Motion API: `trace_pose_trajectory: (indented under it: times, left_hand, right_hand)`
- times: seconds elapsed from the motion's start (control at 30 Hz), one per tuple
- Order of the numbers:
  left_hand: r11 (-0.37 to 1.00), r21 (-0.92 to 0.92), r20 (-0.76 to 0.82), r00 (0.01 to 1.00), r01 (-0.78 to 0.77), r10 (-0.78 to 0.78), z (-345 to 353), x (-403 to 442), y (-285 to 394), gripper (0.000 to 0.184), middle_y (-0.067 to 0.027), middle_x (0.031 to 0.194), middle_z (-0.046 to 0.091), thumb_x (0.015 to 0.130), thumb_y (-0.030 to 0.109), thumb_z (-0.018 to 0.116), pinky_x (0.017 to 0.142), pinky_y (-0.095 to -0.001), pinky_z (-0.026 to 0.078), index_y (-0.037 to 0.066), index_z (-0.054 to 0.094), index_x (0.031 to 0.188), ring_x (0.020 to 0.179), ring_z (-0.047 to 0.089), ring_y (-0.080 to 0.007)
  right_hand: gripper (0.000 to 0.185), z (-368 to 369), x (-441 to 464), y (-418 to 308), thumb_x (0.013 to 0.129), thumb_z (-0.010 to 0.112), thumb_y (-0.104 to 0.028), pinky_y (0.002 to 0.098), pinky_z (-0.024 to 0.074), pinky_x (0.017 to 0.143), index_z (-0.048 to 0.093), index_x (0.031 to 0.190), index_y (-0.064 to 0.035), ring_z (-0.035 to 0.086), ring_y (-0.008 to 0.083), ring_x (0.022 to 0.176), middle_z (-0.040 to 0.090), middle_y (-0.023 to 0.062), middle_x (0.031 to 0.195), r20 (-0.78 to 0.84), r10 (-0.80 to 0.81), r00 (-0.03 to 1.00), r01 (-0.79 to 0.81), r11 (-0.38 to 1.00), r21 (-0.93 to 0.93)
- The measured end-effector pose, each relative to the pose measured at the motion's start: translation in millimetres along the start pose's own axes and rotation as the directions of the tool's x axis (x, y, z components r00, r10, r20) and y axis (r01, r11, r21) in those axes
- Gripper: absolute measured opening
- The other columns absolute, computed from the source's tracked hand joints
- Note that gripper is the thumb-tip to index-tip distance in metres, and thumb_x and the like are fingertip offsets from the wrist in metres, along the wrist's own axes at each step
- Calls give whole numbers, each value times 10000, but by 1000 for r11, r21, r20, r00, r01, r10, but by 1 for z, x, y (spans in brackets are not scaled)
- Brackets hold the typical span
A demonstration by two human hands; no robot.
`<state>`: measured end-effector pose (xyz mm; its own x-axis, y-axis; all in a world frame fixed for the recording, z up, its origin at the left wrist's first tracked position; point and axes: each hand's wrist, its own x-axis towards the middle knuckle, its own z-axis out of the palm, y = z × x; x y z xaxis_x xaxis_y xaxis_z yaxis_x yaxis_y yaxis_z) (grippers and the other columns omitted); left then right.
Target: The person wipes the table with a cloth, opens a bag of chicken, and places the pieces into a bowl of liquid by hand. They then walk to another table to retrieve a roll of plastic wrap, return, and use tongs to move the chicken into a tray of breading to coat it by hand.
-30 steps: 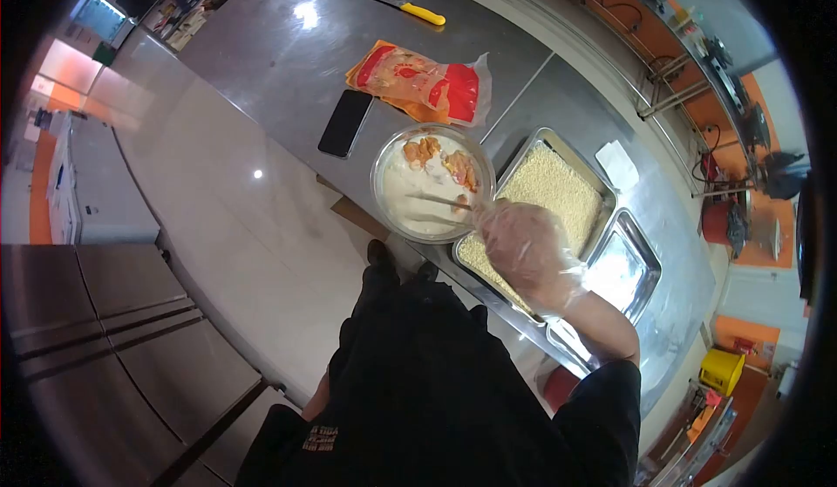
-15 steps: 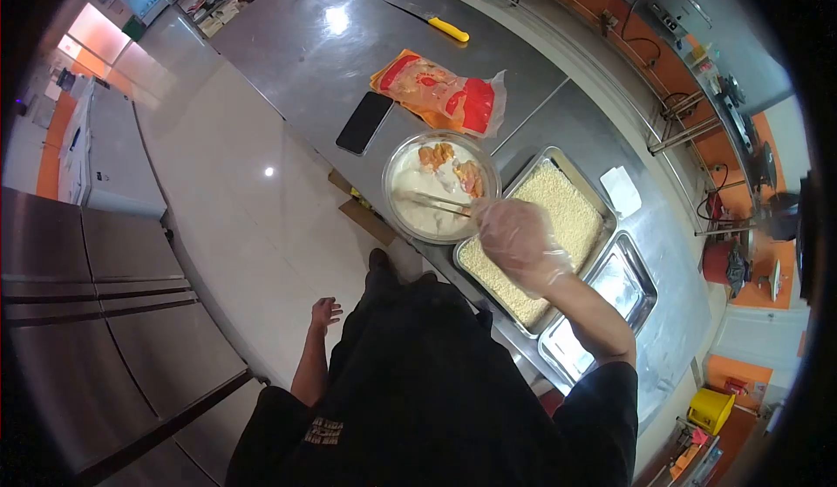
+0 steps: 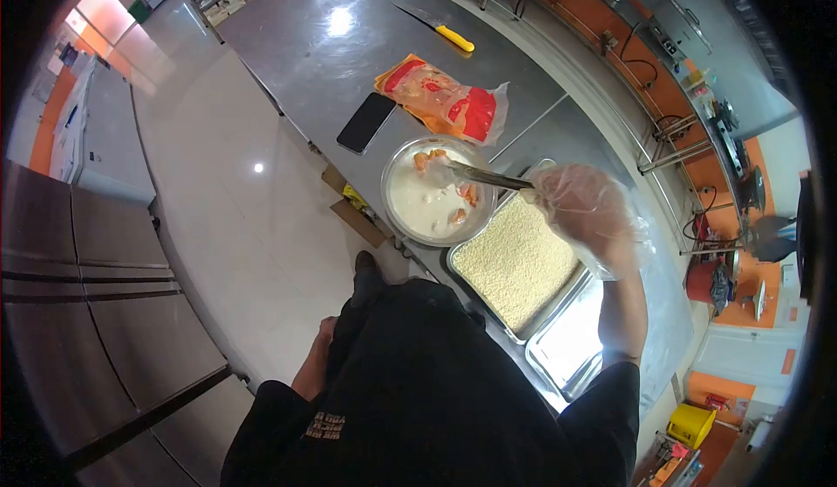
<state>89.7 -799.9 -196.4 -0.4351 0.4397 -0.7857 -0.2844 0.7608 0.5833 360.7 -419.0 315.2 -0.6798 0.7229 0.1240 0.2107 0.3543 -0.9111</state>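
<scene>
My right hand (image 3: 586, 212), in a clear plastic glove, is closed round metal tongs (image 3: 495, 177). The tongs reach left over a round bowl (image 3: 387, 210) of white batter (image 3: 418, 197). Orange-coloured meat pieces (image 3: 469, 194) show in the batter. At the tips of the tongs is a batter-coated lump, its outline unclear. Below my gloved hand lies a metal tray of pale crumbs (image 3: 519, 269). My left hand (image 3: 328, 328) hangs low beside my leg, its fingers mostly hidden.
A shiny metal tray (image 3: 567, 334) stands beside the crumbs. Beyond the bowl on the steel table (image 3: 296, 60) lie a black phone (image 3: 366, 123), a red and orange plastic packet (image 3: 449, 99) and a yellow-handled knife (image 3: 453, 38). An open cardboard box (image 3: 357, 223) shows below the table's edge.
My right hand has risen and moved right, swinging the tongs to the bowl's far side. The meat pieces sit differently in the batter. My left hand has come in against my leg.
</scene>
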Motion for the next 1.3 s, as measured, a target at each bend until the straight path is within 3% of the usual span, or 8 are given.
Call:
trace_pose_trajectory:
  times: [0.47, 0.53, 0.57, 0.63, 0.73, 0.97, 1.13, 1.3]
  left_hand:
    - [998, -36, 33, 998, -43, 44, 4, 3, 25, 305, -108, 806, 624, 767, 211, 603, 652, -323, 472, -54, 615, 919, 693, 581, -204]
    - [996, -47, 73, 994, -75, 78, 4, 7, 25, 306, -109, 811, 626, 769, 213, 601, 660, -321, 471, -55, 616, 916, 700, 582, -202]
    - [998, -31, 44, 998, -47, 48, 5, 8, 26, 310, -112, 816, 628, 767, 219, 603, 664, -325, 471, -55, 617, 912, 707, 582, -198]
    - [1000, -17, 17, 1000, -18, 18, 8, 4, 29, 314, -115, 822, 630, 766, 224, 605, 669, -328, 471, -55, 619, 907, 713, 582, -195]
    - [997, 55, 47, 997, -61, 58, 6, -1, 38, 334, -117, 829, 633, 762, 242, 605, 675, -326, 471, -55, 619, 914, 724, 588, -192]
    - [984, 103, 123, 983, -148, 135, 0, 31, 10, 341, -110, 812, 635, 756, 254, 602, 677, -326, 471, -51, 618, 908, 720, 593, -201]
    - [976, 98, 129, 975, -195, 181, -2, 33, 10, 331, -113, 794, 632, 751, 251, 616, 667, -342, 472, -47, 619, 895, 709, 590, -216]
    - [993, 118, 53, 999, -7, 1, -2, 8, 28, 303, -120, 802, 630, 752, 214, 619, 669, -344, 477, -49, 621, 902, 711, 590, -219]
  right_hand:
    - [156, 4, 9, -13, 712, 646, 40, 262, 445, 701, 586, 837, -33, 541, 146, 769, 589, 48, 839, -18, -39, 999, 28, 919, -393]
    - [83, 7, 17, -30, 764, 632, -39, 267, 436, 650, 588, 834, -44, 536, 160, 732, 583, 61, 808, 43, 207, 977, -49, 416, -908]
    - [83, 7, 14, -26, 764, 632, -39, 267, 436, 650, 588, 834, -44, 536, 160, 732, 583, 61, 808, 42, 205, 978, -47, 414, -909]
    - [93, 6, 4, -11, 813, 603, -141, 289, 410, 588, 585, 816, -49, 513, 192, 666, 549, 83, 742, -76, -63, 995, 2, 782, -623]
    - [186, -1, 16, -20, 845, 574, -231, 301, 392, 558, 590, 788, -54, 499, 207, 636, 536, 90, 708, 61, 102, 993, 11, 431, -903]
    - [229, -4, 18, -44, 859, 568, -280, 294, 399, 561, 588, 772, -70, 483, 203, 614, 548, 70, 688, 61, 135, 989, 5, 384, -923]
    - [259, -14, 27, -83, 944, 429, -218, 283, 430, 621, 557, 905, 4, 500, 151, 645, 500, 85, 684, 272, 641, 718, -418, 709, -568]
    - [237, -4, 14, -76, 892, 486, -318, 298, 459, 642, 607, 920, -117, 565, 214, 733, 588, 67, 778, 15, 467, 884, -257, 512, -820]
